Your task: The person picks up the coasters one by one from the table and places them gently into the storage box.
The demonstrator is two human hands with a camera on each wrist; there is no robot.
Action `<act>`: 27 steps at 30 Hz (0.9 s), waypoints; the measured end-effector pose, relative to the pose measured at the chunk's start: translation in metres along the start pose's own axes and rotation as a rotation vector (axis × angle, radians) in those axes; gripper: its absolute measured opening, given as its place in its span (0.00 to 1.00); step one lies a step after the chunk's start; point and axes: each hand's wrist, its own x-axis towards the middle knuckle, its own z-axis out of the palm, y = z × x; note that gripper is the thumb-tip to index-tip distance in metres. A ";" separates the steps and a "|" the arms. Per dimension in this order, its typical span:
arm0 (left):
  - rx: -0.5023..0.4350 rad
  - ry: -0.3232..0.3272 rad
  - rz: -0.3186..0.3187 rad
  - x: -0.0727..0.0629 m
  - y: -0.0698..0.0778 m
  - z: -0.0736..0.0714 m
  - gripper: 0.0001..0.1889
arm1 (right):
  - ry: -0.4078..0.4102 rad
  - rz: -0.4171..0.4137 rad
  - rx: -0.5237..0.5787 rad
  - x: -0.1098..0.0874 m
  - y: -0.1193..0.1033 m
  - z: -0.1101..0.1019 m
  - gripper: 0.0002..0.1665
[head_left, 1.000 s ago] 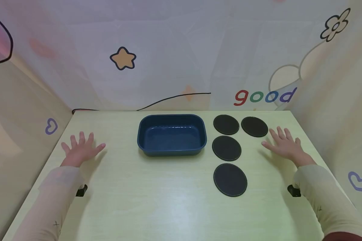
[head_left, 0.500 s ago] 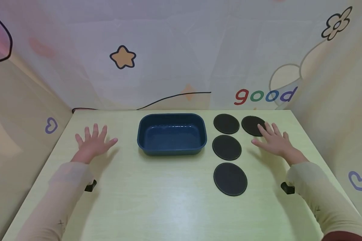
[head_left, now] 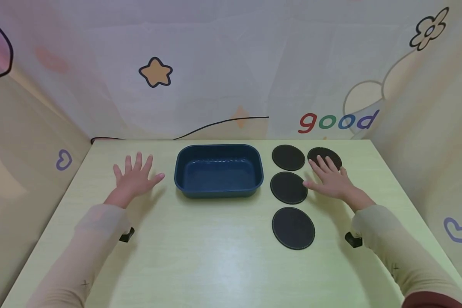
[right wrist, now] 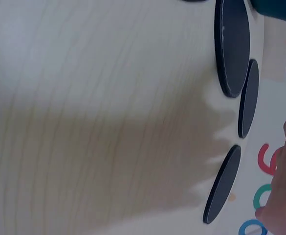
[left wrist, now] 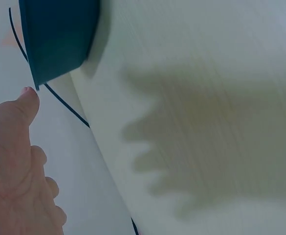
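Note:
My left hand (head_left: 134, 182) hovers over the table with its fingers spread, left of a dark blue rectangular dish (head_left: 218, 192). In the left wrist view the hand (left wrist: 11, 161) shows its thumb side near the dish (left wrist: 59, 44), and its shadow lies on the table. My right hand (head_left: 333, 182), fingers also spread, is above the right side. Its fingertips overlap the far right black round coaster (head_left: 323, 152) in the head view, and its thumb overlaps the edge of the middle coaster (head_left: 288, 188). Both hands hold nothing.
Another black coaster (head_left: 288, 157) lies at the back, beside the dish, and one more (head_left: 293, 228) lies nearer the front. The pale table (head_left: 215, 261) is bordered by a printed cloth (head_left: 215, 77) at the back and sides.
Both hands have moved inward over the table, the left hand to the right toward the dish, the right hand to the left over the coasters. The dish and coasters have stayed in place.

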 end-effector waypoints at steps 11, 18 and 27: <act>0.010 0.041 0.042 0.009 0.026 0.004 0.42 | -0.004 -0.078 -0.038 0.010 -0.024 0.009 0.52; -0.023 0.098 0.110 0.014 0.041 0.011 0.38 | -0.003 -0.106 -0.036 0.017 -0.031 0.024 0.51; -0.192 0.254 0.181 0.022 0.055 0.016 0.26 | 0.007 -0.119 0.130 0.029 -0.034 0.028 0.46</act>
